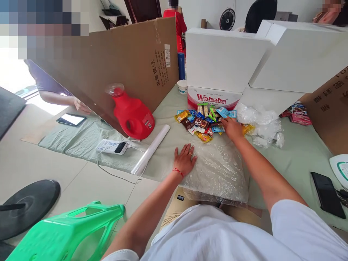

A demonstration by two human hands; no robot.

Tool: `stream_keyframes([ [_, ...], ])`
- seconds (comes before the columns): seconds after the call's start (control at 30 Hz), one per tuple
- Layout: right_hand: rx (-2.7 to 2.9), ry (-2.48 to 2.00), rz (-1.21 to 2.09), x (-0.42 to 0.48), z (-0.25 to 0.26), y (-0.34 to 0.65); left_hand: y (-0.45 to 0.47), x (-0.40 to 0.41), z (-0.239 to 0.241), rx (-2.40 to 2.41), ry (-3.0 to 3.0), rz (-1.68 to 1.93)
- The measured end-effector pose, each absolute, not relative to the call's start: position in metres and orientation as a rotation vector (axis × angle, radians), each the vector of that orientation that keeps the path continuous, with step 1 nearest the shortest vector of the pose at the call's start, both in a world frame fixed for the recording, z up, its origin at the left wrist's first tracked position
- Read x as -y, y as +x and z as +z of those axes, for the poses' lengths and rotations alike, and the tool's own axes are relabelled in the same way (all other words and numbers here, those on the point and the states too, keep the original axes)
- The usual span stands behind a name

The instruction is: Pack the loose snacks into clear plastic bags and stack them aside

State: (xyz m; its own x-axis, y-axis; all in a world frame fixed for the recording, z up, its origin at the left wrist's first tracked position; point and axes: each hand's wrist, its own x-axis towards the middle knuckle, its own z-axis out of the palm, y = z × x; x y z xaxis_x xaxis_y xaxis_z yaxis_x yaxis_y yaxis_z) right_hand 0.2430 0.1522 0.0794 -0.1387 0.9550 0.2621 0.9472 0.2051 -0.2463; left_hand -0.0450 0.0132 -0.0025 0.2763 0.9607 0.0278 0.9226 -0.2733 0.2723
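Note:
My left hand (185,159) lies flat with its fingers spread, at the left edge of a sheet of clear plastic film (217,170) on the table. Beyond it is a pile of small wrapped snacks (202,123) in yellow, brown, blue and green packets. My right hand (231,127) reaches to the right side of this pile, its fingertips touching the packets. Whether those fingers grip a packet is hidden. A yellow packet (248,128) lies just right of that hand, beside crumpled clear plastic bags (262,123).
Behind the pile stand a Wahaha box (214,98) and white boxes (225,59). Leftward are a red jug (133,116), a film roll (150,150), a power bank (112,146) and a cardboard panel (130,61). A phone (327,194) lies right; a green stool (67,232) stands below left.

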Motion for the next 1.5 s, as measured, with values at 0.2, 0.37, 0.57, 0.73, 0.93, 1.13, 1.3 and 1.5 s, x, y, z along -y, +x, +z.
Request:
stream_keyframes([
  [0.2, 1.832, -1.745, 0.29, -0.053, 0.1, 0.304, -0.046, -0.013, -0.005, -1.744, 2.361, 0.282],
  [0.37, 1.839, -1.5, 1.407, 0.031, 0.094, 0.276, -0.045, -0.013, -0.005, -1.777, 2.389, 0.207],
  [0.57, 2.145, -1.677, 1.062, 0.022, 0.064, 0.224, -0.046, -0.013, -0.004, -1.769, 2.394, 0.217],
  [0.73, 2.264, -1.893, 0.274, -0.05, 0.092, 0.183, -0.046, -0.013, -0.005, -1.766, 2.389, 0.233],
  [0.93, 2.353, -2.042, 0.074, -0.14, 0.096, 0.123, -0.046, -0.012, -0.004, -1.773, 2.4, 0.22],
  [1.13, 2.413, -2.018, 0.063, -0.154, 0.087, 0.126, -0.046, -0.012, -0.005, -1.769, 2.405, 0.259],
  [1.3, 2.352, -2.06, 0.114, -0.149, 0.097, 0.122, -0.046, -0.011, -0.005, -1.773, 2.401, 0.259],
  [1.5, 1.972, -1.659, 0.439, -0.082, 0.108, 0.186, -0.047, -0.01, -0.004, -1.733, 2.393, 0.312],
])
